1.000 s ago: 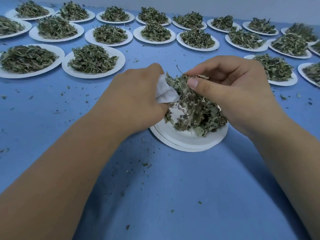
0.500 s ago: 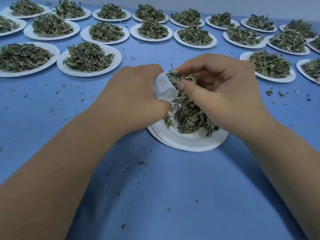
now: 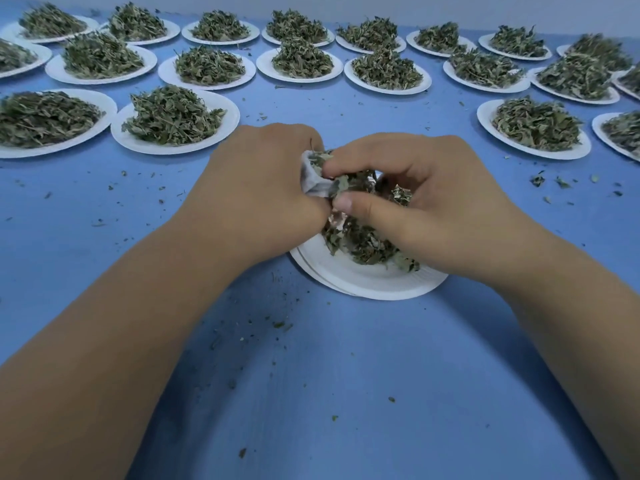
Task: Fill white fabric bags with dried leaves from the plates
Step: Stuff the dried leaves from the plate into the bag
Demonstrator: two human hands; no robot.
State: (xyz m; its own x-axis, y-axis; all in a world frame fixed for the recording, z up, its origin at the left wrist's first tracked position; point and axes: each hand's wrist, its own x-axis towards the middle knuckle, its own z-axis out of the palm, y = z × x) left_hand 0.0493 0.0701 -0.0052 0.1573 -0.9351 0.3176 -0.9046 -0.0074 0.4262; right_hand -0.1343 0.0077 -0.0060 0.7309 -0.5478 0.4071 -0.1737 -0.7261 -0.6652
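The left hand grasps a small white fabric bag above the round white paper plate. The right hand pinches crumbled green dried leaves into its mouth. Judged early: this plate is part-emptied, and the many heaped plates beyond it are untouched.

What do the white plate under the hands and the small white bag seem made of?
The round white plate looks like matte paper or pressed pulp: thin edge, no gloss. The small white bag gripped by the left hand looks like soft thin fabric, since it creases; its weave is unclear.
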